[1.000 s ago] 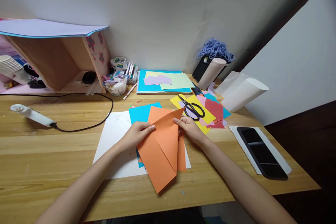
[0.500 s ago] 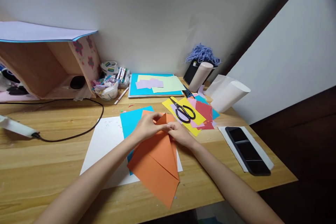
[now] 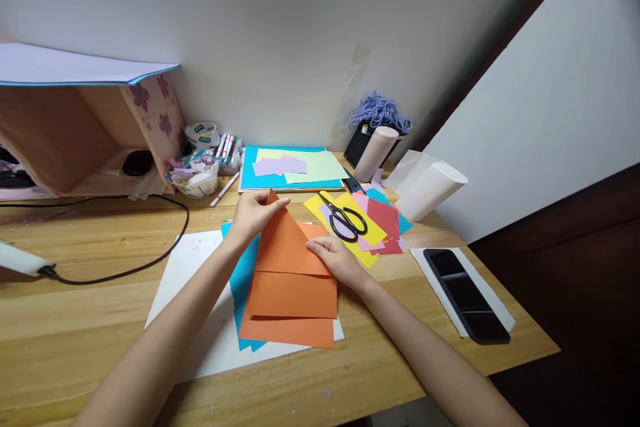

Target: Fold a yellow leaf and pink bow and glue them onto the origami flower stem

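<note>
A folded orange paper hangs between my two hands, its top corner pointing up and its layers stepping down toward me. My left hand pinches that corner between thumb and fingers. On the right slanting edge, my right hand grips the paper with its thumb on top. Behind it lies more orange paper. Underneath are a blue sheet and a white sheet on the wooden table.
Black scissors rest on yellow paper beside red scraps. A phone is at the right. Behind are stacked sheets, a scrap bowl and white rolls. A cable curves at left.
My left hand has moved left and up with the paper's tip, apart from my right hand. The orange paper has turned, its lower edges now nearly level. The view has shifted slightly.
</note>
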### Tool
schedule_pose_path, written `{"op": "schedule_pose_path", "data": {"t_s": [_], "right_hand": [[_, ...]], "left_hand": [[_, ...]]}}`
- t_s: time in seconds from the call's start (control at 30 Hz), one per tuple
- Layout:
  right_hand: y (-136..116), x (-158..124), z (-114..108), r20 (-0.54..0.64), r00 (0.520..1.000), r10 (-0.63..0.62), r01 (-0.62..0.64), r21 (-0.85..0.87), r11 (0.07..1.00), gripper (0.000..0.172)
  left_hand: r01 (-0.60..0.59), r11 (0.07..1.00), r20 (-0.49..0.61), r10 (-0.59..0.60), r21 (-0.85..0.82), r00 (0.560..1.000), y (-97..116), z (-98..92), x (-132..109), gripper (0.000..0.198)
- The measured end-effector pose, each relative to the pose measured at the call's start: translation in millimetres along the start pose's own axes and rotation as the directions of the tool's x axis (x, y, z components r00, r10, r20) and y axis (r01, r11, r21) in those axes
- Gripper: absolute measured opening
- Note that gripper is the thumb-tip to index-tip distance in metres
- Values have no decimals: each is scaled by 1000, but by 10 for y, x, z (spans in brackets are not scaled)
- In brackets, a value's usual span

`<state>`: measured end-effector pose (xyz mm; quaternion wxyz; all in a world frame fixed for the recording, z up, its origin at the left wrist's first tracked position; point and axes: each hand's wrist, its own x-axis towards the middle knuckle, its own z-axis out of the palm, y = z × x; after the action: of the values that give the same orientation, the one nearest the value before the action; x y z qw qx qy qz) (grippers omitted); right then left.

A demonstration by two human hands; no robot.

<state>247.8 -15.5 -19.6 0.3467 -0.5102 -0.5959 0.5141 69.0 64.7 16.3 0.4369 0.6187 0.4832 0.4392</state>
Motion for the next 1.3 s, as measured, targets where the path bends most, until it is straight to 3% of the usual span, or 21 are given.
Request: {"op": "schedule_pose_path", "data": {"t_s": [0.3, 0.5, 0.7, 0.83, 0.97, 1.07, 1.13, 1.2, 1.3], "right_hand": [[108, 32, -62, -65, 996, -61, 56, -90, 994, 32], [135, 52, -120, -87, 996, -5, -1, -65, 998, 30], [86, 45, -183, -46, 998, -39, 35, -94, 995, 28], [84, 5, -153, 88, 994, 65, -64, -22, 998, 29], [81, -36, -126, 302, 941, 151, -178, 62, 982, 25], [82, -33, -153, 354, 925, 137, -157, 31, 987, 26], [100, -5, -193, 270, 960, 76, -72, -24, 997, 25], [141, 41, -244, 61, 998, -26, 35, -151, 988, 21], [225, 119, -312, -204, 958, -199, 84, -465, 881, 17]], "left_hand": [[64, 998, -6, -64, 10, 998, -17, -307, 55, 41], [110, 993, -55, -108, 49, 993, -4, -422, 98, 42], [103, 994, -30, -103, 22, 994, -91, -537, 155, 45], [116, 989, -2, -116, 90, 993, -98, -637, 174, 46], [141, 966, 53, -156, 217, 986, -59, -798, 164, 44], [126, 934, 65, -156, 334, 986, -57, -966, 156, 39], [141, 924, 105, -189, 356, 976, -71, -1073, 153, 37], [190, 919, 162, -258, 347, 953, -90, -1151, 150, 37], [226, 900, 247, -331, 372, 911, -120, -1190, 139, 39]]}}
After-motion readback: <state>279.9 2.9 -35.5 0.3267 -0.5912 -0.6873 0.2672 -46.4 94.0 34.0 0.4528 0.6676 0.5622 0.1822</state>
